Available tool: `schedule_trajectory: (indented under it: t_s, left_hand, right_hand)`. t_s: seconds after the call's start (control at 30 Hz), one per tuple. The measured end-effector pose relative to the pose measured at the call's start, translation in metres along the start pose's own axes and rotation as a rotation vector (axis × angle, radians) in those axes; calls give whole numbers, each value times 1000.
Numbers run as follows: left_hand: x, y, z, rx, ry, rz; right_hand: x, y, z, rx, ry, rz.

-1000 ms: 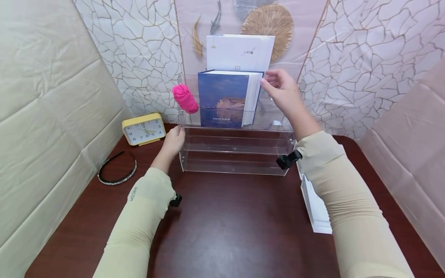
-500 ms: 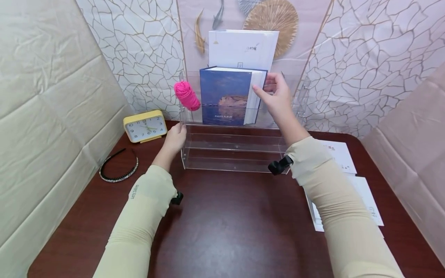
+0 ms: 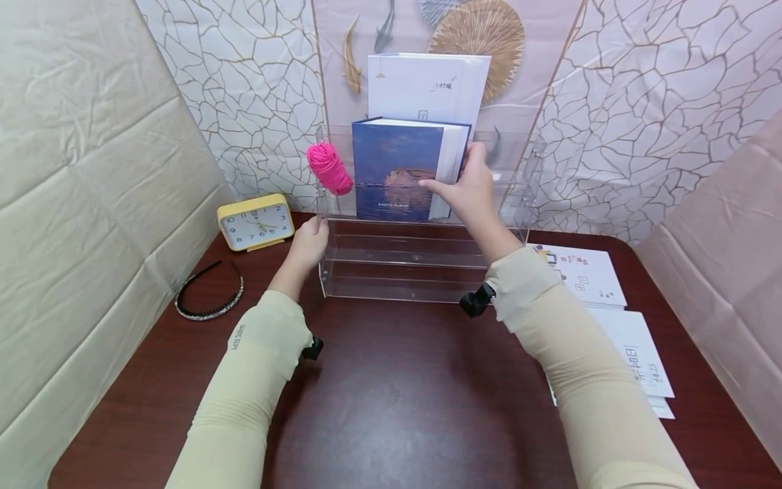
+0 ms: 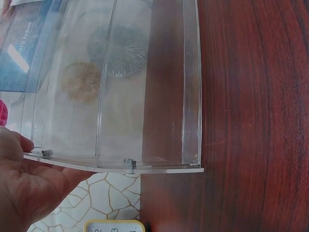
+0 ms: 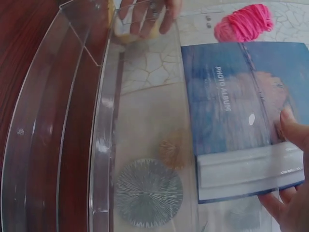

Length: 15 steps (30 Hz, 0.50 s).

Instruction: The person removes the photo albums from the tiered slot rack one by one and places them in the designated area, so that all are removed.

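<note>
A blue photo album stands upright in the top tier of a clear acrylic rack. My right hand holds the album by its right edge, thumb across the front cover and fingers behind. In the right wrist view, the thumb lies on the cover and the fingertips go under the white-banded edge. My left hand grips the rack's left side panel; the left wrist view shows the thumb over the panel's edge. Behind the album rises a taller white book. A pink yarn skein sits at the top tier's left end.
On the table's left are a yellow clock and a black headband with a sparkling band. White booklets lie on the right, partly under my right sleeve. A patterned cloth wall stands close behind the rack.
My right hand has come in from beside the album's upper right corner and slid down its edge, thumb now over the front cover. My left hand stays on the rack. The view shifted slightly.
</note>
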<state>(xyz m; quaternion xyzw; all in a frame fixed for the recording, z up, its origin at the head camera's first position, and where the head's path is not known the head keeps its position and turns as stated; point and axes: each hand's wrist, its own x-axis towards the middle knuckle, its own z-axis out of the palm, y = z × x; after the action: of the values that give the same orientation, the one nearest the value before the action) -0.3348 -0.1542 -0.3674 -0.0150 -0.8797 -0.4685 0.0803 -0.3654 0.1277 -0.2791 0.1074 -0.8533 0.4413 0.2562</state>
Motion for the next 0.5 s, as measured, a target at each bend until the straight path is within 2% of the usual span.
schedule_trajectory:
  t_s: [0.27, 0.5]
  left_hand:
    - [3, -1, 0, -5, -30, -20]
    - [3, -2, -1, 9, -18, -5]
  right_hand:
    - [3, -5, 5, -17, 54, 54]
    - [13, -17, -4, -48, 102, -43]
